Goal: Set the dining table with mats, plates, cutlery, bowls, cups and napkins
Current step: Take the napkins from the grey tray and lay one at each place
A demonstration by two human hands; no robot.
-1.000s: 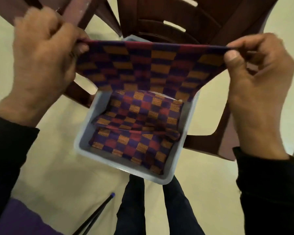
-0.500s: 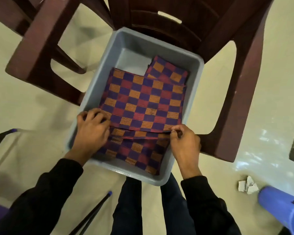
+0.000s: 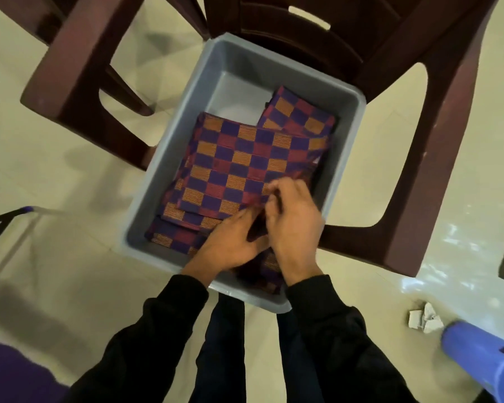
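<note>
Grey bin (image 3: 184,135) holds flat checkered mat (image 3: 245,167), angled.

The mats (image 3: 245,164) in my grey tub (image 3: 169,158) are checked purple, red and orange (with fine stripes). The chair (image 3: 425,141) is dark maroon, my sleeves (image 3: 346,338) black, the floor (image 3: 56,170) cream.

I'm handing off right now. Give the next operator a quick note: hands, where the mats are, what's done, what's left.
Left hand: in the grey tub, fingers curled at the near edge of the checked mats.
Right hand: beside it, fingers pinching the same mat edge.
Mats: all stacked in the tub, which sits on the brown chair; one smaller folded piece at the far corner.
Done: nothing visibly laid; the table is out of view.
Left: lift the mats out and set the table.
</note>
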